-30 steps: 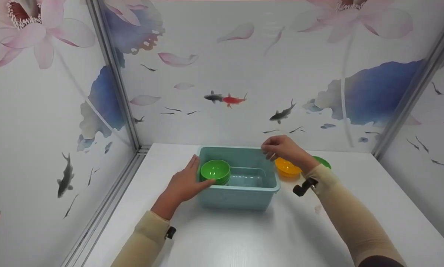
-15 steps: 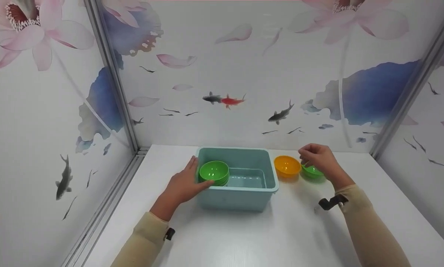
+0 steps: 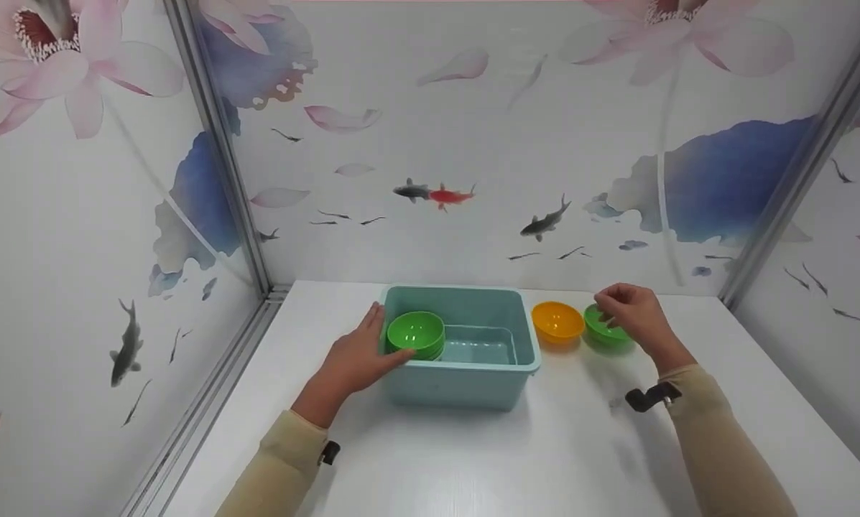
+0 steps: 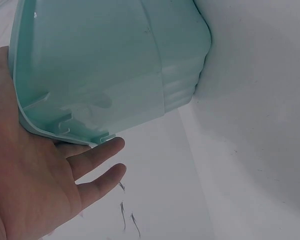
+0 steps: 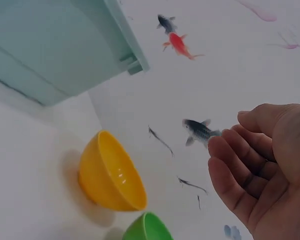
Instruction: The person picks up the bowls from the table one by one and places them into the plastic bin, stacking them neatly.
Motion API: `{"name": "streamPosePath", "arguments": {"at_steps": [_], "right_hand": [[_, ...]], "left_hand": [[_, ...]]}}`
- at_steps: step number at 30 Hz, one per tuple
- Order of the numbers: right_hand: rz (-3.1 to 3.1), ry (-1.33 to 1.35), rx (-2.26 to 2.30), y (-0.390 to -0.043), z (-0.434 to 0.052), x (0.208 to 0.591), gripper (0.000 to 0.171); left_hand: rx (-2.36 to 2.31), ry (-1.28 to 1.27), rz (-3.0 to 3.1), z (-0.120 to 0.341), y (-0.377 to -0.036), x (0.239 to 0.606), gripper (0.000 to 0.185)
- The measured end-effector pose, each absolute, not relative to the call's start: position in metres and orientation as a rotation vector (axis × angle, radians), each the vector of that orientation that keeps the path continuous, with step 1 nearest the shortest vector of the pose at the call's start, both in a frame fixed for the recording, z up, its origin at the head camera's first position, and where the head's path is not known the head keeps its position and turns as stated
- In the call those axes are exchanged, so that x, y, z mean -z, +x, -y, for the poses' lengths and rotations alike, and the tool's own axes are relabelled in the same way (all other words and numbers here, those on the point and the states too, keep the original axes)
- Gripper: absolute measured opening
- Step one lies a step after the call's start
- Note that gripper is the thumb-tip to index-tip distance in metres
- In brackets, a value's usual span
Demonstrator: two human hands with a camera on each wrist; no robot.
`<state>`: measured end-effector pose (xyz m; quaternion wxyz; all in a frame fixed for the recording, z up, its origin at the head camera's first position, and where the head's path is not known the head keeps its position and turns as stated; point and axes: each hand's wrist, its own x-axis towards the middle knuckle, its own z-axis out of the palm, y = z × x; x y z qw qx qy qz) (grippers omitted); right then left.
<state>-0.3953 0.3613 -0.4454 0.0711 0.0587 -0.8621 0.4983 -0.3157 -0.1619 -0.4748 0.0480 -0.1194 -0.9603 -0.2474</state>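
A light teal plastic basin (image 3: 458,388) stands on the white table, with a stack of green bowls (image 3: 415,332) inside its left end. At its front left corner rests my left hand (image 3: 350,360): the thumb lies across the front rim, the fingers along the left side. In the left wrist view those fingers (image 4: 97,157) are straight and spread beside the rim. My right hand (image 3: 638,319) hovers over the right edge of a green bowl (image 3: 599,332), fingers loosely curled and holding nothing. An orange bowl (image 3: 557,324) sits between that bowl and the basin.
White panels printed with fish and lotus flowers enclose the table (image 3: 444,459) at the back and both sides. A metal frame post (image 3: 218,143) rises at the back left corner, another (image 3: 796,158) at the right.
My right hand has moved right, from over the basin's right rim, past the orange bowl, to the green bowl. The left hand has stayed at the basin's corner.
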Motion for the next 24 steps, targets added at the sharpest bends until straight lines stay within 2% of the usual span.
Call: {"name": "streamPosePath", "arguments": {"at_steps": [6, 10, 24], "right_hand": [[2.556, 0.033, -1.1, -0.41, -0.382, 0.474, 0.033], [2.51, -0.056, -1.008, -0.419, -0.402, 0.495, 0.038], [2.446, -0.324, -1.252, -0.43, -0.427, 0.533, 0.056]], "left_hand": [[0.761, -0.358, 2.933, 0.162, -0.315, 0.474, 0.119], [0.769, -0.356, 2.934, 0.162, -0.316, 0.476, 0.119], [0.761, -0.343, 2.934, 0.163, -0.316, 0.475, 0.118]]}}
